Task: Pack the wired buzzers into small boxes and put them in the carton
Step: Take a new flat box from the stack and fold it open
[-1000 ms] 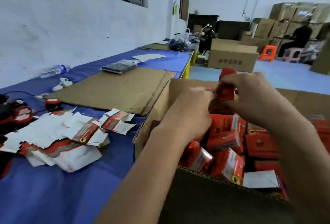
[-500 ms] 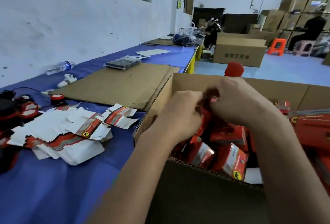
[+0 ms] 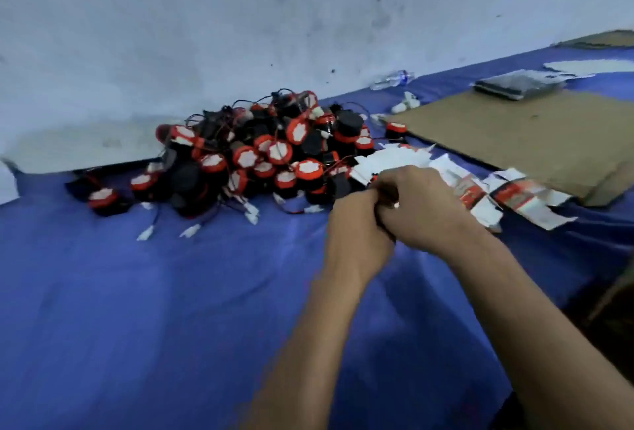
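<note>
The head view looks down at a table covered in blue cloth. A heap of round black buzzers with red-and-white faces and thin red and black wires lies against a pale wall. Just right of it lies a spread of flat, unfolded red-and-white paper boxes. Both hands meet at the heap's near right edge: the left hand and right hand have curled fingers pressed together, though whether they hold anything I cannot tell (the knuckles hide it). The risk, as I judge it, is tangled wires: lifting one buzzer could drag neighbours across the cloth. A brown cardboard sheet lies beyond; the carton is out of view.
</note>
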Demonstrator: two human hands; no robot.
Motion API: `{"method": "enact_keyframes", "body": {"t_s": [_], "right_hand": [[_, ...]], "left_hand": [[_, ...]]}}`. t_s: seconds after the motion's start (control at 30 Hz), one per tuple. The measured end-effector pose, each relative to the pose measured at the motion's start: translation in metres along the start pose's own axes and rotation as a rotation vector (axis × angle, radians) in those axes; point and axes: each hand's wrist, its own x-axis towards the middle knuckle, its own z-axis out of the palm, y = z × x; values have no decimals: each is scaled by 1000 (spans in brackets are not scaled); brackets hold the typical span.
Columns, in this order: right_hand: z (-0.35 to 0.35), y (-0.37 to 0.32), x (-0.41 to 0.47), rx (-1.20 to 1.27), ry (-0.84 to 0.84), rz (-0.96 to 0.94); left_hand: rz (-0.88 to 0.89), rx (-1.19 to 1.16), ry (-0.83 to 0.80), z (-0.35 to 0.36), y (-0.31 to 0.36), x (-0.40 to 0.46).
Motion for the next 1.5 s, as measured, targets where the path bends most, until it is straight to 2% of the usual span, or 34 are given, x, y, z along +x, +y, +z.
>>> {"method": "enact_keyframes", "body": {"t_s": [0.1,0.27,0.37,0.5,0.57,0.7,0.8,0.93,1.03,1.13,1.2,1.33,1.4,1.5], "right_hand": [[46,-14,23,60,-64,-30],[80,4,50,-44,120,34],[72,39,55,-148,332,253],[45,103,50,-127,572,658],[35,131,47,-77,550,803],[48,160,39,73,309,912],[54,172,38,26,340,845],[41,175,49,49,420,808],[38,162,48,42,547,700],[34,141,48,101,630,496],[31,127,46,247,571,351],[35,72,38,344,251,-9],[48,34,37,529,131,-115],[76,-24,37,694,40,-285]], "left_hand": [[-137,27,39,-12,-46,-5],[-323,-73,112,9,-74,10],[-337,-165,110,31,-63,25],[-196,-192,126,64,-32,45],[-127,-209,122,83,-15,56],[-137,-292,-61,123,21,75],[-137,-203,-194,144,36,83],[-202,-257,-189,148,37,85],[-259,-385,-43,137,36,84],[-291,-540,160,110,33,87],[-356,-647,215,83,24,86],[-497,-935,289,-1,-21,57],[-598,-1107,278,-40,-49,29],[-660,-1113,275,-87,-88,-15]]}}
